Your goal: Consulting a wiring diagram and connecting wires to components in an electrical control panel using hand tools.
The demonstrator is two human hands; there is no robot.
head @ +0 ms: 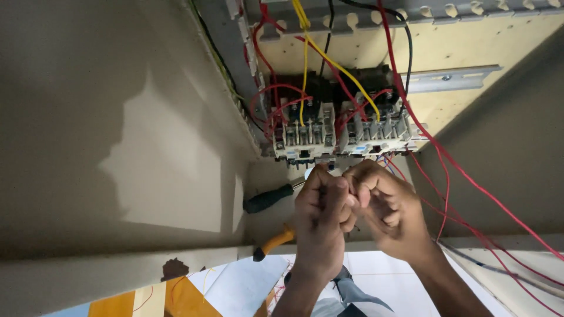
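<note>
A beige metal cabinet (117,147) is seen from inside, with a yellowish backplate (470,47) at the upper right. At lower centre the left hand (322,217) is curled shut beside the right hand (388,214), fingers pinched together on something thin (too small to tell). Just above, two grey contactors (341,132) are wired in red and yellow. A black-handled screwdriver (269,198) and orange-handled pliers (273,242) are lying left of the hands.
</note>
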